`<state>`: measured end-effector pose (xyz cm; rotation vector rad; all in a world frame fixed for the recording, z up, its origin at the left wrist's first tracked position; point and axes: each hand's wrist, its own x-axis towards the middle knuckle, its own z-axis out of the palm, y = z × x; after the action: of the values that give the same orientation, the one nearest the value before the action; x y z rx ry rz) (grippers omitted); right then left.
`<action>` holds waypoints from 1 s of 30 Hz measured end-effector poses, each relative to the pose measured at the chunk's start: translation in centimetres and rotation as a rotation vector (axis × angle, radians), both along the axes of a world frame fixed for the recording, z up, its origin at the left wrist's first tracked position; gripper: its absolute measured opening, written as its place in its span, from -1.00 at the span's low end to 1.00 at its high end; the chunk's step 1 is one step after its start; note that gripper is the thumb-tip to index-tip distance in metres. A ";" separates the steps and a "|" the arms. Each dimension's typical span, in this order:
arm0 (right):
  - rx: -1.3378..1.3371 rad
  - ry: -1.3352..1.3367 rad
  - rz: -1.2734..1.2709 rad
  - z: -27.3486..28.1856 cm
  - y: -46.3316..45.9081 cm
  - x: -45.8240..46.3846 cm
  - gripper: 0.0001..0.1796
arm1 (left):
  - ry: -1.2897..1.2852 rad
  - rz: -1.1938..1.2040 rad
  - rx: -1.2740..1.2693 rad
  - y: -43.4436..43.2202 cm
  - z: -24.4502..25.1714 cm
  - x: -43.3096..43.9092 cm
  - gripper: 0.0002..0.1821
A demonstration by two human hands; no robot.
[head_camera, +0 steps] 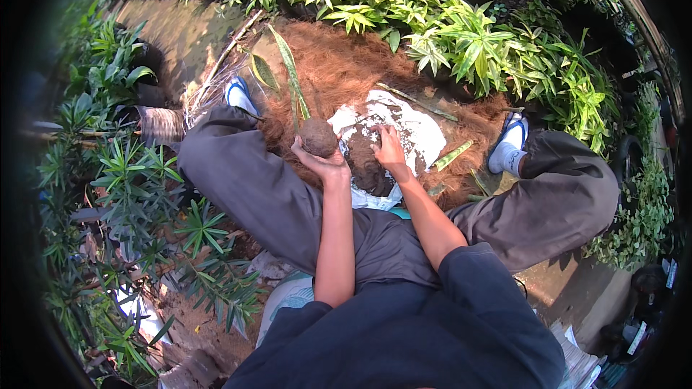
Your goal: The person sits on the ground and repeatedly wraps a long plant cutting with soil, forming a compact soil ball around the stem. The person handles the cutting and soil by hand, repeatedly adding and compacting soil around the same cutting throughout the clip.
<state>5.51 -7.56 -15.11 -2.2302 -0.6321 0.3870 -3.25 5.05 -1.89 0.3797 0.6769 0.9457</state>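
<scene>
A round brown ball (318, 138), apparently of packed soil, rests in my left hand (327, 165), palm up with fingers curled around it. A tall snake plant leaf (292, 73) meets the top of the ball; whether it is set into it or lies behind, I cannot tell. My right hand (390, 148) touches a heap of dark moist soil (367, 165), and its fingertips are partly hidden there. Under the soil spreads a crumpled white plastic sack (430, 132), smeared with dirt. Both hands are between my spread knees.
Reddish-brown coconut fibre (346, 54) covers the ground around the sack. Cut snake plant leaf pieces (454, 155) lie on it at the right. Leafy bushes (470, 43) border the far side, and oleander-like shrubs (116, 173) stand at the left beside a tipped pot (161, 125).
</scene>
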 end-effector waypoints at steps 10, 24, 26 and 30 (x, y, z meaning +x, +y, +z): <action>-0.456 0.140 -0.106 0.7 4.8 -3.1 -0.15 | 0.000 0.012 -0.047 0.0 -0.5 -0.2 -0.43; 0.294 0.024 -0.270 -1.4 0.6 0.6 -0.65 | -0.023 -0.012 -0.054 0.0 -1.4 0.2 -0.39; 0.565 0.569 -0.556 0.1 1.3 2.0 -0.73 | -0.026 -0.037 -0.061 -0.5 -1.8 0.4 -0.38; 0.973 1.202 -0.655 5.4 1.0 3.1 -0.66 | -0.067 -0.077 -0.121 -0.8 -2.3 0.4 -0.38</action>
<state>8.56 -6.57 -9.71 -0.8745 0.4878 0.7454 -2.81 4.28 -4.15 0.2643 0.6505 0.8369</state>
